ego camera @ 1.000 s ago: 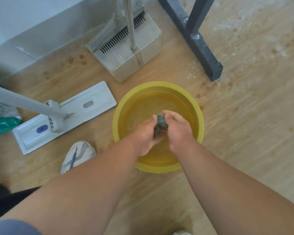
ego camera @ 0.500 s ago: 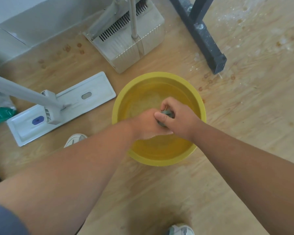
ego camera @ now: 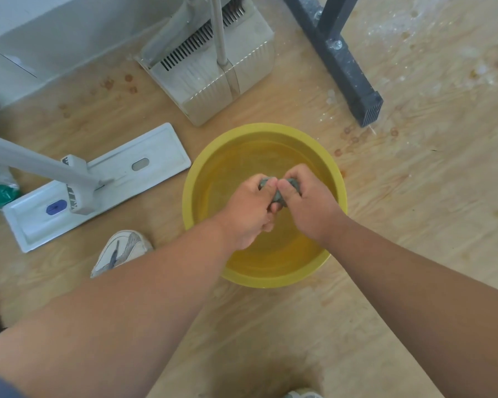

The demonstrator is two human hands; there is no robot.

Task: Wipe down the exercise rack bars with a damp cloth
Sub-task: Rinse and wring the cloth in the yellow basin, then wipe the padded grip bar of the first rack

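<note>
Gripping one cloth (ego camera: 277, 193), I note both hands: left hand (ego camera: 249, 209) and right hand (ego camera: 309, 205) have fingers curled tightly around it, knuckles touching. The cloth is grey-green, bunched into a small twisted wad, mostly hidden, held above the water inside the yellow basin (ego camera: 338, 179) on the floor.

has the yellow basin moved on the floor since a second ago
No. The yellow basin keeps its place between the mop head and the rack foot; only the camera shifted.
</note>
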